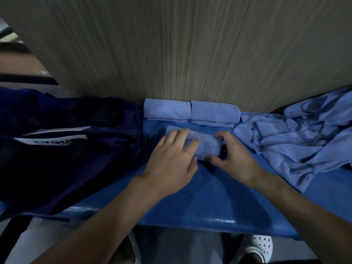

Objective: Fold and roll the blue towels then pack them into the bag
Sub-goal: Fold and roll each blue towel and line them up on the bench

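Two bare hands work a pale blue towel (pixel 206 147) at the middle of a blue tabletop (pixel 209 202). Much of the towel is hidden beneath them. The left hand (pixel 171 157) lies on its left part with fingers fairly straight, pressing down. The right hand (pixel 236 157) grasps the rolled right end, thumb at the near edge and fingers curled over the far side. Shadow fills the gap between that palm and the cloth, so how tight the roll is cannot be made out.

A dark navy bag (pixel 66 149) lies to the left, slumped across the tabletop, with its far end lost in gloom. Its white label (pixel 51 141) reads upside down and is cut short by a fold, with only a few letters legible. Whether the bag's opening is undone cannot be told.

Behind the hands, two rolled towels (pixel 166 109) lie end to end, touching, against an upright wood-grain panel (pixel 190 54). At the right a heap of loose towels (pixel 297 138) in the same pale blue spills over the tabletop, running past the frame's edge.

The tabletop has a glossy, rounded front lip. Below it a white perforated shoe (pixel 262 244) shows, partly cut off by the frame. The room is dim, and the strip visible left of the panel is too blurred to read.
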